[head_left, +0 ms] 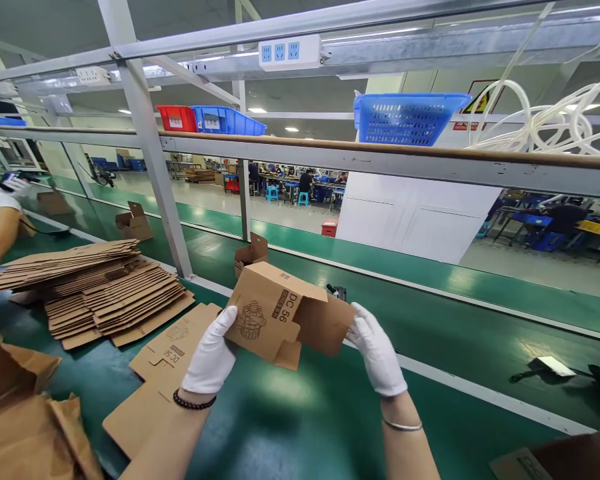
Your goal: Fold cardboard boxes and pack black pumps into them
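A brown cardboard box [267, 313] printed "DC 56" with a line drawing is held tilted above the green work surface, its flaps on the right side standing out. My left hand [211, 357], in a white glove, grips the box at its left end with the thumb on the printed face. On the other side, my right hand [377, 350], also gloved, pinches the edge of the large end flap; some of its fingers are hidden. Beside my left forearm lies an unfolded flat carton [155, 393] with the same print.
Stacked flat cartons [125, 293] lie at left, behind torn brown paper [25, 427]. An open box [251, 253] stands on the belt [445, 327], and a black device with cables [553, 367] lies to the right. A metal post [153, 147] rises behind. Another person's gloved hand [5, 197] shows far left.
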A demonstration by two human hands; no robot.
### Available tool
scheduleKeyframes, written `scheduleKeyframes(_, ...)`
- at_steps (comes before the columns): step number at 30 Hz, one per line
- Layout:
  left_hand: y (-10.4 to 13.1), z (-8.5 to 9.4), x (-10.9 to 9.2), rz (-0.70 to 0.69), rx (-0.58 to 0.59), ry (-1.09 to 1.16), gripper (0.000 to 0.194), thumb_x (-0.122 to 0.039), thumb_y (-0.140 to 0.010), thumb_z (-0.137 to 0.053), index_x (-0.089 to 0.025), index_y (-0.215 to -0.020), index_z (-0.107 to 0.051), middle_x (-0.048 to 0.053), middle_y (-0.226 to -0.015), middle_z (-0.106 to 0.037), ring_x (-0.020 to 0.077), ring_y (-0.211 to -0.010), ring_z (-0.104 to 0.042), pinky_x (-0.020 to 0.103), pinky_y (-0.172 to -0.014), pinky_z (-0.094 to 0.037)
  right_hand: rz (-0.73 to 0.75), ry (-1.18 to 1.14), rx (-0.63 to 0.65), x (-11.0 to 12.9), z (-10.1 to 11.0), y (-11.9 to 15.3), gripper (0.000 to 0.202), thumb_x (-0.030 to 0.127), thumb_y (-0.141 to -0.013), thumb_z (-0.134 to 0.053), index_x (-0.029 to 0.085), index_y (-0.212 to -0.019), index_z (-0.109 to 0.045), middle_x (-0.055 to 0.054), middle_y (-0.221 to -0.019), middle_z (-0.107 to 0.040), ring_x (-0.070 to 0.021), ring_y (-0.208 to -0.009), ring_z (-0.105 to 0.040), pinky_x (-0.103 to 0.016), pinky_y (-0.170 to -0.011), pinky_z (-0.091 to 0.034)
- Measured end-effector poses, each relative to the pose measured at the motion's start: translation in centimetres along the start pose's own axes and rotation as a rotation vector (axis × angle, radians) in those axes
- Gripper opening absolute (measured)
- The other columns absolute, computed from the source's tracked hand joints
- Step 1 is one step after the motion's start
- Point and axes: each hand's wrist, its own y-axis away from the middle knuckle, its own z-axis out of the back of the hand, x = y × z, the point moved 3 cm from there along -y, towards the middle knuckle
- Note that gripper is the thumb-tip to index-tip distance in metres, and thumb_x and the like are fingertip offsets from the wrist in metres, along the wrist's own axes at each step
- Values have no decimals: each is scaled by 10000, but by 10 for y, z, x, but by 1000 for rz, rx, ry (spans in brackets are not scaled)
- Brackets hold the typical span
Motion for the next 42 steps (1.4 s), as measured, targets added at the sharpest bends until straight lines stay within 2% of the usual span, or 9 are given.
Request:
scheduleKeyframes(8, 11, -4, 7, 61, -33, -7, 430, -308, -814, -703, -204, -1227, -648, 57, -1199, -705, 277, -1168, -622, 381, -1007, -534, 27, 245, -54, -5, -14, 3, 436, 307, -686, -617, 145, -1089, -656, -80, -1020, -745, -267, -937, -673, -362, -815, -549)
scheduleKeyframes(15, 4, -8, -1, 102, -174, 28, 376, -200, -911, -573, -235, -1284, -609, 63, -1231, -689, 216, -1140, -643, 356, -986, -546, -151, 510, 92, 4, 23, -1, 216, 383, -666, -692, 177, -733, -686, -14, -628, -681, -199, -613, -630, -309, -584, -508)
scheduleKeyframes(18, -2, -4, -6, 98, -194, 104, 344, -204, -952, -499, -249, -1270, -621, 53, -1209, -702, 206, -1129, -649, 376, -1003, -533, -101, 575, -255, 4, 65, -9, 400, 470, -690, -672, 179, -962, -708, -108, -988, -731, -280, -915, -680, -396, -799, -535)
scheduleKeyframes(23, -5, 1, -2, 93, -182, 215, 331, -295, -977, -443, -259, -1237, -644, 29, -1262, -675, 213, -1259, -556, 454, -1109, -413, 47, 676, -591, 1, 103, -15, 713, 633, -841, -439, 215, -1419, -475, -97, -1554, -338, -336, -1425, -301, -523, -1156, -234)
scheduleKeyframes(26, 2, -4, 10, 81, -198, 273, 335, -357, -970, -451, -291, -1243, -634, -2, -1295, -654, 209, -1332, -480, 462, -1153, -343, 93, 634, -609, 3, 91, -14, 714, 631, -843, -446, 172, -1386, -506, -133, -1504, -416, -331, -1403, -342, -521, -1156, -234)
scheduleKeyframes(31, 15, 1, 56, 174, -209, 244, 392, -485, -938, -456, -350, -1279, -595, -46, -1367, -596, 203, -1394, -395, 394, -1184, -304, 69, 344, 8, -3, 14, -7, 531, 531, -793, -611, 185, -1195, -622, -106, -1170, -687, -266, -1080, -629, -406, -940, -490)
scheduleKeyframes(33, 15, 15, 72, 215, -138, 56, 489, -506, -896, -527, -349, -1359, -517, -26, -1473, -488, 245, -1426, -337, 416, -1193, -278, 77, 356, 19, -3, -5, -2, 372, 449, -796, -626, 193, -1064, -655, -61, -1001, -726, -230, -912, -663, -348, -814, -525)
scheduleKeyframes(37, 10, 40, 71, -281, -19, -769, 874, -446, -706, -787, -361, -1461, -353, 6, -1634, -123, 349, -1481, -135, 542, -1207, -132, 164, 627, -184, 7, -12, 6, 168, 372, -793, -648, 211, -837, -669, -1, -758, -702, -184, -711, -638, -281, -691, -484)
scheduleKeyframes(42, 29, 13, 81, -1062, 621, -1493, 320, -454, -638, -833, -318, -910, -731, -3, -1553, -349, 448, -1461, -92, 648, -1162, -121, 239, 795, -25, 9, -23, 12, 78, 318, -812, -666, 252, -784, -697, 19, -765, -722, -163, -723, -654, -251, -697, -476)
